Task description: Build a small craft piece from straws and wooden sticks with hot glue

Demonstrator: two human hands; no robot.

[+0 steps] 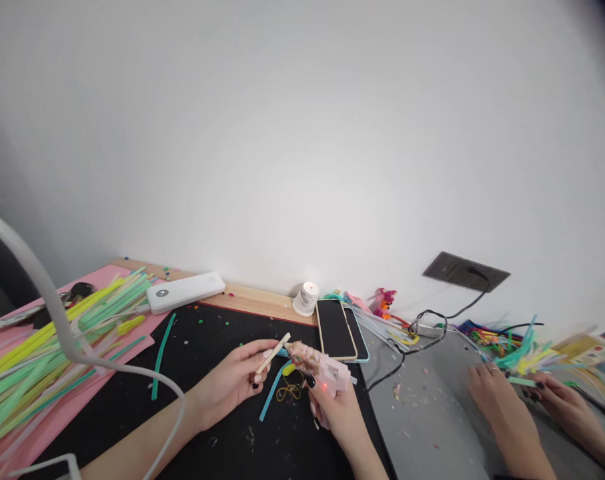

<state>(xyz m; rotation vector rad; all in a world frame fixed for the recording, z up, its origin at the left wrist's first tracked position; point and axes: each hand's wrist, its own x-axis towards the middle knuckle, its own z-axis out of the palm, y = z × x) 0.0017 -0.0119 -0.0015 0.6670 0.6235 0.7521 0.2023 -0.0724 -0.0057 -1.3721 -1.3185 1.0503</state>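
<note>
My left hand (239, 373) pinches a short cream-coloured stick (273, 353) between thumb and fingers, tilted up to the right. My right hand (335, 407) is wrapped round a pale pink hot glue gun (327, 370) with a small red light lit. Brownish residue covers the gun's nozzle, which points left and sits close to the stick's upper end; I cannot tell whether they touch. Below the nozzle are a yellow piece (288, 369), a blue fuzzy strip (273, 398) and a tangle of thin brownish cord (289, 392) on the black mat (222, 433).
Fuzzy coloured strips (97, 320) lie on pink sheets at left, near a white power bank (187, 292). A white cable (57, 313) crosses the left foreground. Behind my hands stand a paper cup (306, 298) and phones (336, 328). At right, another person's hands (502, 400) work.
</note>
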